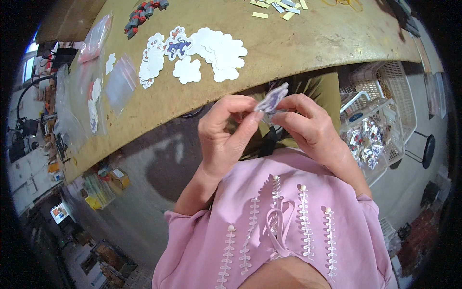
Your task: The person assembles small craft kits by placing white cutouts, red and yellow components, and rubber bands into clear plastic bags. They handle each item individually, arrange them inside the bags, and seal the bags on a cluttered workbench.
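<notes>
Near the table's front edge, I hold a small die-cut printed cutout [273,98] with a white border and purple print, tilted up. My left hand [224,130] pinches its lower left end between thumb and fingers. The fingers of my right hand [308,120] are closed on its right side. On the table beyond lie several white cloud-shaped cutouts [222,55], overlapping in a fanned pile. Beside them are a single white cutout [186,70], a purple-printed cutout [177,45] lying face up and a stack of cutouts [152,60].
Clear plastic bags [120,83] lie on the table's left side. Grey and red small parts [139,19] and yellow and white strips [281,6] sit at the back. To my right, a clear bin [366,139] holds many printed cutouts, beside a white plastic basket [402,91].
</notes>
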